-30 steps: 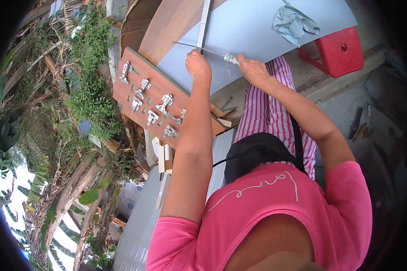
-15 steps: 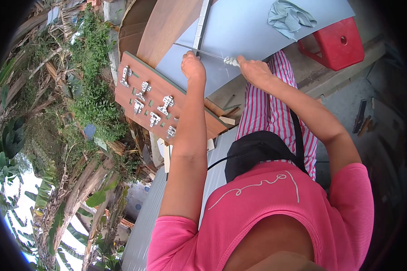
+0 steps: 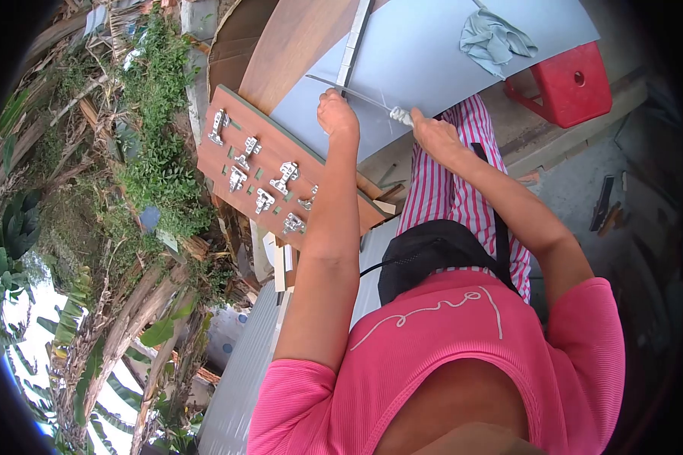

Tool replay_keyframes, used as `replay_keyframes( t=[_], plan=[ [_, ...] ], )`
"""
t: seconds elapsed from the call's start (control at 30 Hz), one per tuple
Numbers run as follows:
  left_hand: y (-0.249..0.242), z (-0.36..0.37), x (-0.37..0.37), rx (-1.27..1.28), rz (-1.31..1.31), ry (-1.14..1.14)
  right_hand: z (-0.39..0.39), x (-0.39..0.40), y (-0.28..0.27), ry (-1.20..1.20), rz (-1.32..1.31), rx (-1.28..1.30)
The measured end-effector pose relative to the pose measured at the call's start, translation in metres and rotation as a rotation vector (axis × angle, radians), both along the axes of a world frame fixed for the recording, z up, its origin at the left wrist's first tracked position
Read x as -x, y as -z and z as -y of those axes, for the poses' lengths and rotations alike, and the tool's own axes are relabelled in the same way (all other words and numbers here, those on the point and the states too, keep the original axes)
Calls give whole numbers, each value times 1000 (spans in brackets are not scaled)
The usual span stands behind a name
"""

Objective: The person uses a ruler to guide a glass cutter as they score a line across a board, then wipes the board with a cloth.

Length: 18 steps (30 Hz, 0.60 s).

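Observation:
My right hand is wrapped around the pale, bound handle of a long thin tool, whose exact kind I cannot make out. Its slim shaft lies across the near end of a narrow silvery metal bar. My left hand is closed at that same end of the bar, just under the shaft; its fingertips are partly hidden. Below both lies a light blue-grey sheet. Left of my left forearm, several metal hinges sit on a brown board with small green patches.
A crumpled grey-green cloth rests on the sheet's right part. Beside it stands a red plastic stool. A black bag is at my waist. Plants and dry stems fill the left side.
The tool has slid a little toward the lower right across the bar, with my right hand. My left hand, the bar and the board appear slightly farther right in view.

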<state>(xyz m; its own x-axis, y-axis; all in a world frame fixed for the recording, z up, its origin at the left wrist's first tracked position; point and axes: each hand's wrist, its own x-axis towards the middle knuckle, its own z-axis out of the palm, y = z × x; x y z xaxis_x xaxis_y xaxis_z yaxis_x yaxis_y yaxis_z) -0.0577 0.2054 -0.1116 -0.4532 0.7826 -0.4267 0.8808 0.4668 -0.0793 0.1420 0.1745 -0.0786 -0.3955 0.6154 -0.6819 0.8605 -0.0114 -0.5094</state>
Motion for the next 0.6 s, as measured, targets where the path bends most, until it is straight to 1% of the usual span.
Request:
replay_keyframes(
  t=[0.07, 0.13, 0.2, 0.23, 0.3, 0.37, 0.43, 0.47, 0.53, 0.6],
  plan=[
    [-1, 3, 0, -48, -13, 30, -5, 14, 5, 1, -8, -20],
    [0, 2, 1, -49, -12, 36, -29, 41, 9, 0, -115, -95],
    [-1, 1, 1, -51, -18, 39, -43, 61, 16, 3, -141, -108],
    [-3, 1, 0, -61, -32, 78, -45, 68, 19, 7, -161, -116],
    [-5, 4, 0, -62, -42, 108, -30, 51, 18, 13, -145, -110],
    [-5, -1, -1, -21, 7, -1, -13, 22, 11, 12, -122, -118],
    [0, -2, -1, -50, 5, -16, -1, 2, 2, 10, 20, 34],
    [0, 2, -1, -66, 0, -15, -1, 5, 4, 5, 20, 38],
    [-2, 4, -1, -41, 5, -17, -11, 22, 10, -10, -66, -59],
    [-3, -2, -1, -32, 6, -18, -39, 59, 19, -14, -105, -105]
  ],
)
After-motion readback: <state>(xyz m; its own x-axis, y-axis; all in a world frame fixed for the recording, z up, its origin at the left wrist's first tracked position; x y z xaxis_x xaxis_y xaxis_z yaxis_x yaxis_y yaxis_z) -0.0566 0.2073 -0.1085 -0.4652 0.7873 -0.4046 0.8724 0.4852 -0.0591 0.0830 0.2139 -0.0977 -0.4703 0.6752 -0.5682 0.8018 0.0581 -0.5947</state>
